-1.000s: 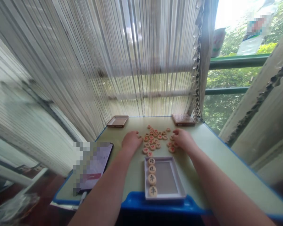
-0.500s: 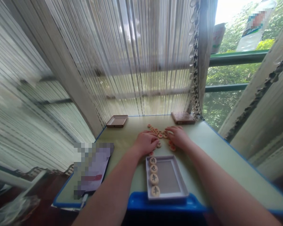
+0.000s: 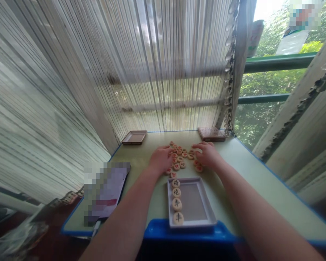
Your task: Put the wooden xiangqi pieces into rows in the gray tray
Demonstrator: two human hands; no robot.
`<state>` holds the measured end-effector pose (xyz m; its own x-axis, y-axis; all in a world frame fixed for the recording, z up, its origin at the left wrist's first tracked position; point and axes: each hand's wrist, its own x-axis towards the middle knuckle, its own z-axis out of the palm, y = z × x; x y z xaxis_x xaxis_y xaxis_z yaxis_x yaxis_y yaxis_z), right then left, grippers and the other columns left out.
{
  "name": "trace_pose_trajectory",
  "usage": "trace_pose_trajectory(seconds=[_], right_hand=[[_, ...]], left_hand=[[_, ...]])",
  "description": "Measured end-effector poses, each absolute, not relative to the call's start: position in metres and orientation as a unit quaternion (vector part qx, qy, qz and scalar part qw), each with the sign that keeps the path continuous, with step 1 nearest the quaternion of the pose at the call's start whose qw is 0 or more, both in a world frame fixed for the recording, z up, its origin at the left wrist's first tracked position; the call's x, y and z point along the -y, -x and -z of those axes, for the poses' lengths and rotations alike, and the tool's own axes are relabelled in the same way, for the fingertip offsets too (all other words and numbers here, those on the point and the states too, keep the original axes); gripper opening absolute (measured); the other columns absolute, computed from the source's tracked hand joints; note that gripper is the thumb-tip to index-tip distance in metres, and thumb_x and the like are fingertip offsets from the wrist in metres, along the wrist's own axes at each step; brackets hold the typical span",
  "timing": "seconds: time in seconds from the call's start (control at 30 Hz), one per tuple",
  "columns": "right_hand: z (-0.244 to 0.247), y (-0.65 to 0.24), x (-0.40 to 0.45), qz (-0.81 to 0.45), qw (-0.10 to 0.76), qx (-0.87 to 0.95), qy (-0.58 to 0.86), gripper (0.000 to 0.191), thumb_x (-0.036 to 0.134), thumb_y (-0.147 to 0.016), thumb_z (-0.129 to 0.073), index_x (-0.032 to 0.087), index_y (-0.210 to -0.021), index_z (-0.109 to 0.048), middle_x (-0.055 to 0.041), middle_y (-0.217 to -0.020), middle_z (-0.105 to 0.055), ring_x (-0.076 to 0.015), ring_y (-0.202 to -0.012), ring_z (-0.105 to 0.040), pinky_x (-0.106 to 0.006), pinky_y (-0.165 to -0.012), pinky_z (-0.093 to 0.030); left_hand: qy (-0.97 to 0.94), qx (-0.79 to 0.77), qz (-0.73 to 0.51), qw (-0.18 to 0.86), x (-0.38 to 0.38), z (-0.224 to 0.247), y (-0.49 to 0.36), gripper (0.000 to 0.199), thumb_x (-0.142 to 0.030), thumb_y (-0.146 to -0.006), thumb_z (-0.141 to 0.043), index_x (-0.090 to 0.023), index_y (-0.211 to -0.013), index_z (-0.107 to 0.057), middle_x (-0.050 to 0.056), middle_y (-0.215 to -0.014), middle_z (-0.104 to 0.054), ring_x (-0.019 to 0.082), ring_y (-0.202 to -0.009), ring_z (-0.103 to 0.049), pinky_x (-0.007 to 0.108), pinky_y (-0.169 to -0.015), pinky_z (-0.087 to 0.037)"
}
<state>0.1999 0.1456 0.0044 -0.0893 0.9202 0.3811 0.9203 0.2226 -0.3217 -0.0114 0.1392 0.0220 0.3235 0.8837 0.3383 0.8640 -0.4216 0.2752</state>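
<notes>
Round wooden Chinese chess pieces (image 3: 179,159), with red or black characters, lie loose in a cluster mid-table. At the left edge of this cluster is my left hand (image 3: 161,159), its fingers curved but apart, touching or right beside some pieces. My right hand (image 3: 206,154) rests at the right side of the cluster, fingers spread, close to a few pieces; its fingers hide part of them. Nearer to me stands a shallow white tray (image 3: 210,206). Several black-character pieces (image 3: 176,204) form a column along its left side.
A phone or tablet (image 3: 108,195) with a cable lies at the table's left. At the back left is a small brown-rimmed tray (image 3: 134,137), at the back right a flat brown box (image 3: 211,133). The pale green table (image 3: 250,188) has blue edges; a string curtain (image 3: 163,72) hangs behind it.
My left hand has moved left, uncovering red and black pieces that it hid before. The right hand has shifted only slightly, its fingers a little more spread. Pieces in the tray look the same.
</notes>
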Motion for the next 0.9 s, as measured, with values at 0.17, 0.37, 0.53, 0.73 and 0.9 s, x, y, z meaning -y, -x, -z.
trace_pose_trajectory(seconds=[0.17,0.37,0.53,0.73,0.9], right_hand=[[0.000,-0.212,-0.154,-0.038,0.304,0.713,0.631,0.040,0.006,-0.072,-0.042,0.015,-0.100,-0.068,-0.0090,-0.108,-0.065,-0.0211,-0.099,-0.057,-0.028,-0.088,-0.041],[0.004,-0.208,-0.155,-0.124,0.296,0.703,0.634,0.049,0.005,-0.073,-0.039,0.016,-0.115,-0.061,-0.0083,-0.108,-0.065,-0.0198,-0.094,-0.060,-0.027,-0.078,-0.047],[0.003,-0.211,-0.153,-0.146,0.307,0.688,0.640,0.047,0.003,-0.070,-0.040,0.019,-0.107,-0.065,-0.0057,-0.096,-0.069,-0.0172,-0.082,-0.063,-0.023,-0.068,-0.048],[0.000,-0.215,-0.152,-0.115,0.267,0.714,0.637,0.045,0.006,-0.072,-0.040,0.019,-0.106,-0.067,-0.0050,-0.097,-0.069,-0.0163,-0.085,-0.062,-0.022,-0.075,-0.047],[-0.006,-0.214,-0.147,-0.091,0.231,0.717,0.652,0.034,0.013,-0.075,-0.046,0.016,-0.100,-0.069,-0.0078,-0.102,-0.068,-0.0189,-0.092,-0.061,-0.024,-0.080,-0.045]], left_hand=[[-0.818,-0.520,-0.221,0.103,-0.143,-0.017,0.010,0.036,-0.029,-0.084,-0.041,-0.017,-0.114,-0.059,0.007,-0.122,-0.058,0.018,-0.114,-0.051,0.028,-0.100,-0.037],[-0.742,-0.587,-0.293,0.135,-0.152,-0.015,0.016,0.042,-0.008,-0.077,-0.037,-0.018,-0.111,-0.060,0.003,-0.114,-0.063,0.014,-0.105,-0.056,0.024,-0.095,-0.040],[-0.725,-0.608,-0.290,0.141,-0.158,-0.010,0.021,0.041,-0.006,-0.075,-0.038,-0.017,-0.106,-0.063,0.005,-0.103,-0.067,0.015,-0.097,-0.060,0.025,-0.090,-0.044],[-0.756,-0.575,-0.269,0.155,-0.159,-0.006,0.020,0.039,-0.008,-0.076,-0.039,-0.018,-0.103,-0.066,0.004,-0.105,-0.067,0.015,-0.098,-0.060,0.024,-0.090,-0.044],[-0.724,-0.604,-0.300,0.146,-0.161,-0.008,0.023,0.044,-0.003,-0.072,-0.039,-0.015,-0.107,-0.064,0.005,-0.108,-0.066,0.015,-0.101,-0.059,0.024,-0.092,-0.043]])
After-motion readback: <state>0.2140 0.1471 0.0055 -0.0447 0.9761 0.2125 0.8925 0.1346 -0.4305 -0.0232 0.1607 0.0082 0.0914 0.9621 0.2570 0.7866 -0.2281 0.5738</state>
